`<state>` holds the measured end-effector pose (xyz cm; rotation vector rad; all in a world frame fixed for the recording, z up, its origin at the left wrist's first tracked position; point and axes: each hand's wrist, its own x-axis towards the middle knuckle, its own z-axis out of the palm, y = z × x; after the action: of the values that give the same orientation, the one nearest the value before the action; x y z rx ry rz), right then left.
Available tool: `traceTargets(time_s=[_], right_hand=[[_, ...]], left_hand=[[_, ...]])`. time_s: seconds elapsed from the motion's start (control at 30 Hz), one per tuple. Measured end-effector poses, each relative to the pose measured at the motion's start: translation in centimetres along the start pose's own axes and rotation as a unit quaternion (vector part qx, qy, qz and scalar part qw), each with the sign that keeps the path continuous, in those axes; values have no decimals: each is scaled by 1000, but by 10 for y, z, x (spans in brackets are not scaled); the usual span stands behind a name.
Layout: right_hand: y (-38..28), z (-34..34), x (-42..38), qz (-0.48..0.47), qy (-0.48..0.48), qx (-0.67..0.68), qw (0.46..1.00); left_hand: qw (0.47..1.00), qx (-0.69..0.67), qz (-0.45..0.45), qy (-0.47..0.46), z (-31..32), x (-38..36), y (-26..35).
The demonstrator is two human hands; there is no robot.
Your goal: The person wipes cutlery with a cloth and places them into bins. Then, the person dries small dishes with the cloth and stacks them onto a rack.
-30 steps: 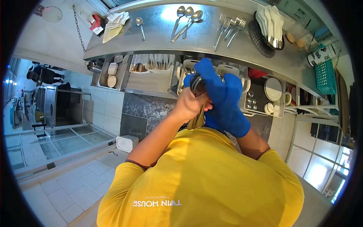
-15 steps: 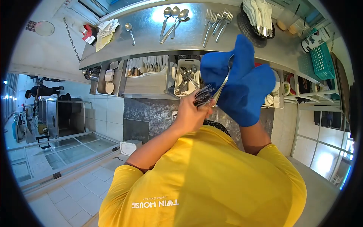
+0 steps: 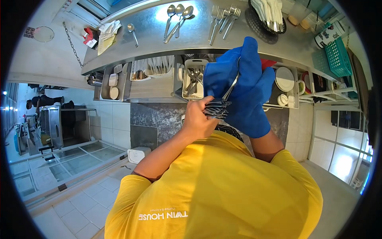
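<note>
One piece of cutlery (image 3: 232,85) lies slantwise against the blue cloth (image 3: 246,107), its lower end beside the fingers of my left hand (image 3: 197,119); I can't tell whether it's a fork or a spoon. I've got that left hand closed round a bunch of forks (image 3: 217,108), tines pointing right. My right hand is hidden by the cloth, so I can't say whether its fingers are spread or pinching. I'd judge I'm partway through wiping, with this single piece singled out. The next move calls for a fold of cloth snug round it and a light pull along its length, while my left grip keeps the bunch together. Beyond, on the far counter (image 3: 151,44), lie three spoons (image 3: 187,12) left of some loose forks (image 3: 215,30).
</note>
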<state>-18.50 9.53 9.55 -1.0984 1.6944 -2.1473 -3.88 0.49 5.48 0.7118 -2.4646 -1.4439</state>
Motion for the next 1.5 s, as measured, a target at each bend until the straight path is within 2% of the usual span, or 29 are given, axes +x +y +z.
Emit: traceTargets(time_s=[0.07,0.13,0.2,0.3,0.4,0.57,0.77,0.87,0.93,0.97,1.03,1.07,1.1,1.17,1.2,1.23,1.27,1.3,1.4,1.47,1.5], right_hand=[[-6,-3,2,-91,-29,-140,986],[7,0,-3,-82,-19,-97,992],[18,1,-3,-80,-6,-74,994],[22,0,2,-72,-10,-72,995],[24,-3,8,-56,-16,-71,996],[29,0,1,-48,-9,-78,996],[34,-8,1,32,-14,-42,999],[52,0,-19,101,-39,-14,994],[74,4,-32,155,-60,2,986],[84,5,-40,176,-72,-1,982],[100,4,-57,193,-102,-52,974],[106,3,-65,190,-122,-96,970],[111,1,-73,177,-143,-146,963],[119,2,-80,146,-186,-223,946],[124,4,-81,130,-208,-246,937],[130,8,-79,113,-228,-264,930],[136,15,-78,105,-247,-274,923],[143,22,-74,90,-265,-284,917],[173,48,-67,76,-321,-300,895],[188,63,-64,86,-357,-293,883],[192,68,-63,95,-371,-283,880]], left_hand=[[999,-43,-5,-14,-6,0,12],[996,-87,-14,-28,-5,-4,15],[988,-154,31,3,0,-2,13],[983,-183,14,-18,-1,-5,11],[983,-184,-8,-26,-5,-6,15],[988,-145,40,-32,-4,-1,7],[986,-149,55,-55,-4,4,1],[982,-165,50,-72,-1,5,-14],[987,-128,65,-76,1,9,-27],[987,-129,59,-76,2,12,-32],[998,-1,41,-49,5,18,-44],[998,-10,-37,-50,8,21,-50],[998,-12,-44,-51,13,23,-60],[995,-57,-79,29,24,29,-83],[990,-21,-136,19,23,32,-92],[989,-20,-143,22,26,33,-107],[952,-142,-266,47,31,33,-128],[885,-259,-380,72,36,31,-150],[773,-432,-450,112,23,15,-190],[748,-482,-442,114,4,5,-202],[714,-525,-450,110,-4,0,-204]])
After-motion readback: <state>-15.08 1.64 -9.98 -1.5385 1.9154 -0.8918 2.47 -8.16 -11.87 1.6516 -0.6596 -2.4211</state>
